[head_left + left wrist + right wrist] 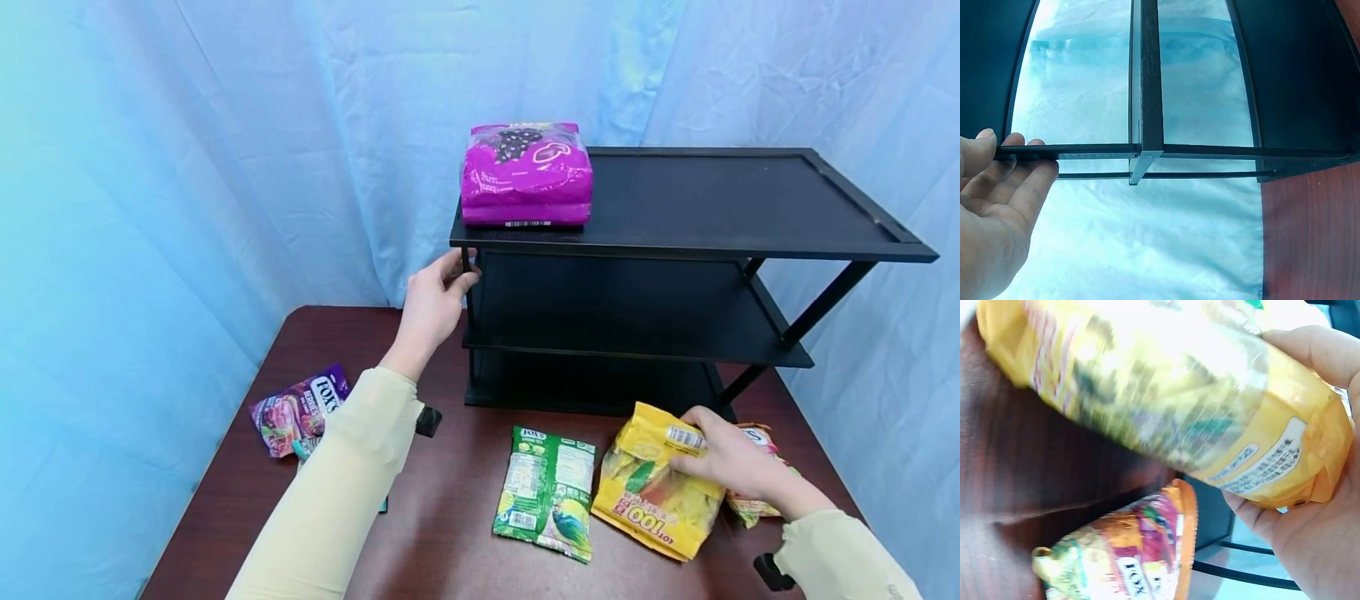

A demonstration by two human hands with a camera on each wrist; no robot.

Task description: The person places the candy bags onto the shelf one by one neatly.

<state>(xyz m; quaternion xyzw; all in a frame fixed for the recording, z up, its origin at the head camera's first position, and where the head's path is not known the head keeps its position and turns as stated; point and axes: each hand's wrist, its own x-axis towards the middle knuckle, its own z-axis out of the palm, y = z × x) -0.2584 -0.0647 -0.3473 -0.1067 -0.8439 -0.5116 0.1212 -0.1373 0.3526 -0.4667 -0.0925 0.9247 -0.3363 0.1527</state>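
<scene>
My left hand (435,304) grips the front left post of a black three-tier shelf (675,250), just under its top board; in the left wrist view the thumb and fingers (1032,190) wrap that thin bar. On the right, my right hand (723,454) holds a yellow candy bag (652,492) by its upper end, thumb on one side and fingers on the other. The bag stands tilted in front of the shelf. A purple candy bag (525,179) sits on the top board's left end.
A green candy bag (546,492) lies on the brown table (442,542) left of the yellow one. An orange and pink candy bag (1141,544) is beside my right hand. At the left, a purple berries candy bag (300,408) lies partly behind my left sleeve. Blue curtains hang behind.
</scene>
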